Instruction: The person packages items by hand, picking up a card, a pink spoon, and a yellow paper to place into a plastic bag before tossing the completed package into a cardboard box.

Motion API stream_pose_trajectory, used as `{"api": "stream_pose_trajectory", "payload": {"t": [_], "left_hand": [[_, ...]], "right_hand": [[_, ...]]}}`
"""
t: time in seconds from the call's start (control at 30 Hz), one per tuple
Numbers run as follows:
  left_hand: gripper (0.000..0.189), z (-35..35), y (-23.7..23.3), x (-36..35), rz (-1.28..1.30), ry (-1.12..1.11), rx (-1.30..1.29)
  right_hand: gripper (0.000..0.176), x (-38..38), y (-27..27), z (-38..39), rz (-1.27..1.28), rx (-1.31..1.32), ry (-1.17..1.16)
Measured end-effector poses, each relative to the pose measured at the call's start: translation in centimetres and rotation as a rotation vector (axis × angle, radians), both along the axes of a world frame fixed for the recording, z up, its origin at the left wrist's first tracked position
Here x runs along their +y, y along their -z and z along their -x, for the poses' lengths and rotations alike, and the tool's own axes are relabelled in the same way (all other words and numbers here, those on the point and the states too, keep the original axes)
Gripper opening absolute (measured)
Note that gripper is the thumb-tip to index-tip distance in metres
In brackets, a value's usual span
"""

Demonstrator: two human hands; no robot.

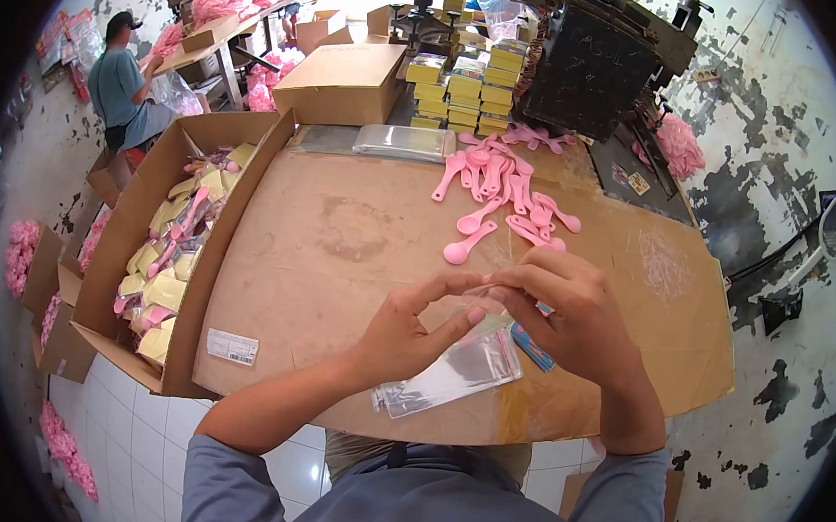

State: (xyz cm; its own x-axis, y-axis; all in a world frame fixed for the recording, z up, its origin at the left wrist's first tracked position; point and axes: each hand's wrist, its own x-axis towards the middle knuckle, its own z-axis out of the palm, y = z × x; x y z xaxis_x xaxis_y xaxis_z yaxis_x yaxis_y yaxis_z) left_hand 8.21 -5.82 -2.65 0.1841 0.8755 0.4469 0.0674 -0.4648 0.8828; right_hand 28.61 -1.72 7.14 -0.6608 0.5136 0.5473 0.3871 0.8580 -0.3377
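Note:
Both hands meet over the cardboard-covered table (313, 284). My left hand (419, 323) pinches a clear plastic bag (468, 306) between thumb and fingers. The fingers of my right hand (567, 311) are closed on the same bag from the other side. Beneath them lies a stack of clear bags (450, 376). Small blue printed cards (532, 348) rest beside that stack, partly under my right hand. Beyond the hands is a loose pile of pink plastic spoons (512, 186), the closest one (466, 245) just past my fingertips.
A long open carton (237, 190) of packed yellow cards and pink spoons borders the table's left. Farther back stand a closed box (343, 73), a clear bag pack (403, 142), yellow card stacks (465, 93) and a black machine (584, 66). Another person (120, 89) sits far left.

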Motion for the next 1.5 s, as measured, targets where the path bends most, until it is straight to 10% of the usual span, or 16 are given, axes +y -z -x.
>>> {"api": "stream_pose_trajectory", "payload": {"t": [0.27,0.4,0.77,0.87,0.97,1.03,1.13,1.2,1.37,1.5], "left_hand": [[0.026,0.2,-0.3,-0.3,0.208,0.173,-0.244],[0.029,0.2,-0.6,-0.5,0.225,0.138,-0.295],[0.045,0.1,-0.2,-0.9,-0.235,-0.180,0.357],[0.043,0.0,-0.9,-0.8,-0.205,-0.143,0.319],[0.041,0.5,-0.8,-0.4,-0.008,-0.074,0.117],[0.039,0.9,-0.5,-0.3,0.114,-0.033,0.002],[0.035,1.2,-0.2,0.3,0.203,0.007,-0.085],[0.035,1.0,0.0,0.4,0.256,0.018,-0.118],[0.033,0.6,0.0,0.7,0.249,0.015,-0.167],[0.029,0.3,0.2,1.5,0.334,-0.001,-0.234]], "right_hand": [[0.019,-0.1,0.6,0.5,0.064,0.025,0.000],[0.028,0.1,0.9,1.3,-0.325,0.079,0.054],[0.034,-0.3,2.1,1.9,-0.582,-0.286,0.168],[0.025,1.1,1.5,1.1,-0.464,-0.098,0.224],[0.014,3.7,1.5,-3.3,0.399,0.297,0.080],[0.006,3.4,-0.5,-8.7,0.946,0.448,-0.115],[0.001,8.0,2.2,-18.5,1.107,0.826,-0.614],[0.017,11.3,4.6,-24.6,0.909,0.803,-0.102],[0.043,12.0,11.4,-30.3,-0.301,-0.363,1.143],[0.047,8.1,6.6,-20.3,-0.209,-0.068,0.901]]}}
